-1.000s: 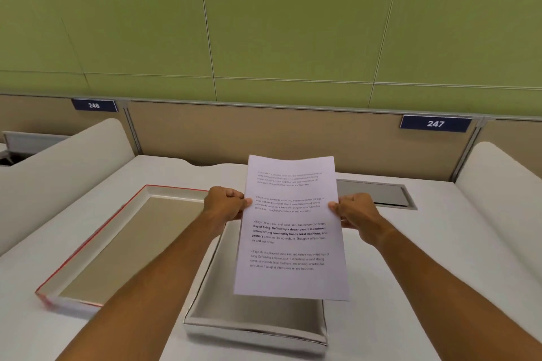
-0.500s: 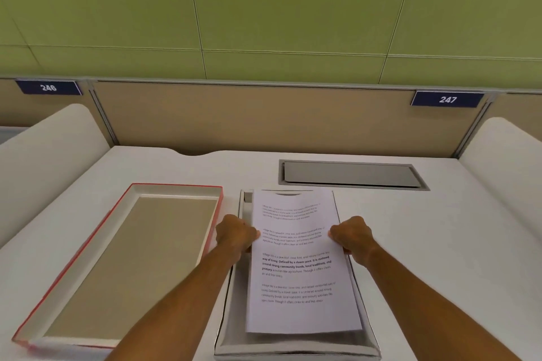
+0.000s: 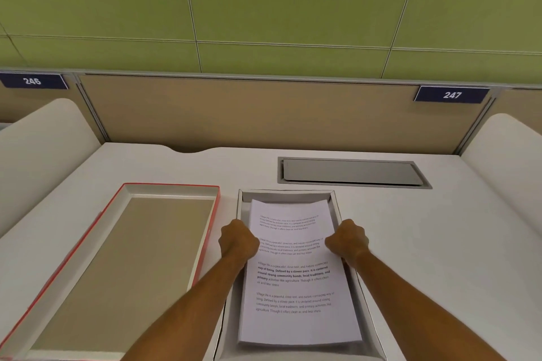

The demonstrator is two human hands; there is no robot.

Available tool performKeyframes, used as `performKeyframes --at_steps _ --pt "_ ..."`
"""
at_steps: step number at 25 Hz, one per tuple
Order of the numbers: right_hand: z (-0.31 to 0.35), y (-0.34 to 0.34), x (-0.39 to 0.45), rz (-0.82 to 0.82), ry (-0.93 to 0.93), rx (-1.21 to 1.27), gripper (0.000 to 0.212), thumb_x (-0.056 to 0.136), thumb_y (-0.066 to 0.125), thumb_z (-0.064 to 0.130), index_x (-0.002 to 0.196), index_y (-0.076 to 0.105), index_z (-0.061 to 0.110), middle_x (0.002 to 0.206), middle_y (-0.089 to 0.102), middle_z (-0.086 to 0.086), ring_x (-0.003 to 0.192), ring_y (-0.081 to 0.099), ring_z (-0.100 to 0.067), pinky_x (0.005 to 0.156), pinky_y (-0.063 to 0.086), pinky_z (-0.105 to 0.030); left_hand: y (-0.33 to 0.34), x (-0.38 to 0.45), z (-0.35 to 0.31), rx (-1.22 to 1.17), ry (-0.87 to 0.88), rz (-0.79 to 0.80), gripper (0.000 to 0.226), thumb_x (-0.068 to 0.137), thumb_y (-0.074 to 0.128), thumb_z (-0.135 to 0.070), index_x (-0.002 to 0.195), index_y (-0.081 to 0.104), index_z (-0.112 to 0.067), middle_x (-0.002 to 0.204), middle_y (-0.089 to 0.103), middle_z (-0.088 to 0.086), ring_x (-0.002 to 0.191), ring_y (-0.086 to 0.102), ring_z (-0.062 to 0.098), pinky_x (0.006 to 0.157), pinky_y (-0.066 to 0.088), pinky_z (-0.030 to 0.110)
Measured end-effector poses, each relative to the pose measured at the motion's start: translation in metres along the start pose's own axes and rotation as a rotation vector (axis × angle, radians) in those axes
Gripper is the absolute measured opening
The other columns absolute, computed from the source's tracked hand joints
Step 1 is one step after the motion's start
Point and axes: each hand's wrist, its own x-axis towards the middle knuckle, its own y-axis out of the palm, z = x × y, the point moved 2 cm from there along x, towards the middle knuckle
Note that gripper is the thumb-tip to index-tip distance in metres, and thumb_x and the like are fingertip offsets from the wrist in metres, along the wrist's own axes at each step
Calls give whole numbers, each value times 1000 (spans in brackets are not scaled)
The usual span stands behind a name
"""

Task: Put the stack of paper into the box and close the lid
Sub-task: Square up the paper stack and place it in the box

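A stack of white printed paper (image 3: 296, 287) lies inside the open white box (image 3: 286, 193) in the middle of the desk. My left hand (image 3: 238, 239) grips the stack's left edge, and my right hand (image 3: 347, 239) grips its right edge. Both hands reach down between the paper and the box walls. The far end of the stack bows up slightly. The red-edged lid (image 3: 123, 258) lies upside down on the desk to the left of the box, its brown inside facing up.
A grey cable hatch (image 3: 352, 172) is set into the white desk (image 3: 440, 243) behind the box. White rounded dividers (image 3: 38, 138) flank the desk on both sides. A beige panel with number plates 246 and 247 (image 3: 451, 94) stands at the back.
Both hands have lowered the stack from above the box down into it. The paper now sits between the box walls, and my view has tilted downward.
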Motion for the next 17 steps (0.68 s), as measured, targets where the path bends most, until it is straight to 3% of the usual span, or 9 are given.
performKeyframes --at_steps 3,6,9,11,13,15,17 --pt "3 3 1 15 -4 -84 14 88 62 14 97 54 7 106 68 -14 85 63 -29 72 51 -31 3 -2 0 120 11 25 21 85 67 -7 103 64 1 107 71 16 95 70 31 79 59 33" --pt "0 12 0 41 6 -148 29 89 60 14 115 57 3 117 66 -15 105 65 -34 84 53 -35 5 -5 -1 172 28 59 23 87 63 -6 109 61 1 112 68 16 99 68 30 79 56 32" --pt "0 13 -1 87 16 -139 22 88 59 13 108 58 3 111 66 -14 96 64 -31 80 52 -34 2 0 -2 81 -23 137 29 90 56 -10 116 58 2 113 65 16 90 63 28 76 54 32" --pt "1 9 0 124 27 -62 15 87 58 13 98 55 4 99 62 -12 86 59 -28 76 51 -34 -3 1 -2 -144 -132 219 38 94 50 -17 126 52 3 110 62 17 89 58 29 75 53 36" --pt "1 7 1 151 50 74 14 86 57 18 92 53 5 94 59 -11 87 62 -29 73 51 -34 -8 -2 -5 -372 -241 299 51 98 46 -33 136 45 0 114 60 20 104 58 36 88 50 43" --pt "-2 8 4 180 79 197 24 89 56 28 93 53 4 98 63 -13 92 64 -31 69 49 -33 -11 -6 -8 -470 -296 368 65 98 37 -50 145 37 -4 140 50 22 130 47 42 107 39 50" --pt "-6 13 9 206 88 264 38 90 52 39 100 56 2 107 67 -16 96 65 -33 68 49 -33 -13 -10 -10 -499 -332 416 80 95 29 -63 149 32 -4 154 35 22 142 33 41 115 28 52"
